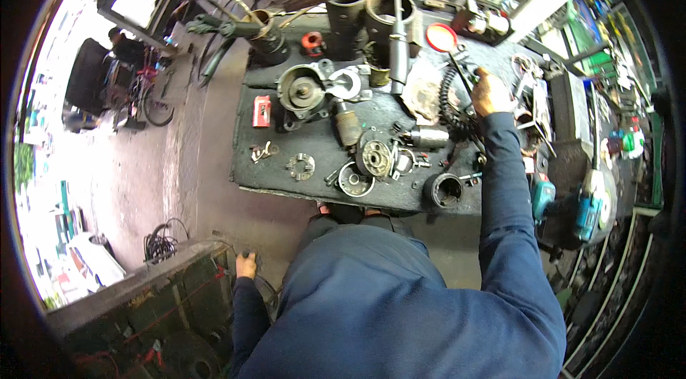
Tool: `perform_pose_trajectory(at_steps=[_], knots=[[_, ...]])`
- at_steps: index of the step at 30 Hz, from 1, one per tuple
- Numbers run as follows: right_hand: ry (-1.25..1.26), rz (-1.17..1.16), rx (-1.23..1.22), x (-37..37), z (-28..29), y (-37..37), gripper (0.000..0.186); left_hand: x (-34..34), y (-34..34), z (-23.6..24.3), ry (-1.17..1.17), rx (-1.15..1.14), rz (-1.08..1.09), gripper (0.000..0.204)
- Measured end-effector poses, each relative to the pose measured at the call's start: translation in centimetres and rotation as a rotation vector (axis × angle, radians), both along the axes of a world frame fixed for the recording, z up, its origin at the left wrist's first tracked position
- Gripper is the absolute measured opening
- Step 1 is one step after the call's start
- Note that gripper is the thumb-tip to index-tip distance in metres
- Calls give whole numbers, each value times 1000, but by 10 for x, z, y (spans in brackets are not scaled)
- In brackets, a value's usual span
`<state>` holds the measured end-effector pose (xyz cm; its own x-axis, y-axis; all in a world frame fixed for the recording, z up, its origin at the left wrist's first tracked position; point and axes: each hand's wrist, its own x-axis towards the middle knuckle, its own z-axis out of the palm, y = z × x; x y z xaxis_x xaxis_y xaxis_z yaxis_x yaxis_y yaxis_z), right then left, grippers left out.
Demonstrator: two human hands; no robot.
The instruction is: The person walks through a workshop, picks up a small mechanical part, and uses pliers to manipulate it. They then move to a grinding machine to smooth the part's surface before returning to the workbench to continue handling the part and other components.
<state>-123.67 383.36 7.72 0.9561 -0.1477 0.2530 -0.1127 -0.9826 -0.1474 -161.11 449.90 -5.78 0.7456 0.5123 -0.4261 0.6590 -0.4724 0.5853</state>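
My right hand [491,95] is stretched over the right part of the dark workbench [286,171], its fingers closed on a black tool with a thin rod [461,70], which looks like an air blow gun. Beside it hangs together a black coiled hose [450,101]. Low on the left, away from the bench, my left hand [246,265] is closed next to a small dark thing that I cannot make out. Disassembled motor parts lie on the bench: a grey round housing [300,89], a cylindrical armature [348,126], a round flange [375,157] and a metal cup [355,180].
A dark ring [444,191] sits at the bench's front edge. Tall metal cylinders [348,18] and a red lid [441,37] stand farther back. A teal power tool [590,204] is at the right. Behind my left hand is a metal-edged bin [128,293].
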Motion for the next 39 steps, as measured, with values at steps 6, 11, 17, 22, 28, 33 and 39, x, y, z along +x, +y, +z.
perform_pose_trajectory(at_steps=[6,11,17,22,28,33,39], knots=[[-1,109,1138,-41,42,65,32,-201,51,-104,688,268,-556,29],[289,-22,2067,-30,86,133,42,-171,34,-121,684,113,-508,34],[442,-22,2177,14,94,174,31,32,49,-90,146,268,-75,41],[356,-136,2113,-22,80,176,26,135,62,-33,-130,-418,152,17],[415,437,2090,-120,28,134,29,89,65,-79,121,-136,-28,40],[501,350,2067,-161,31,139,38,17,94,-140,375,-307,-127,34],[288,178,1891,-147,62,153,31,32,101,-158,294,217,-190,29]])
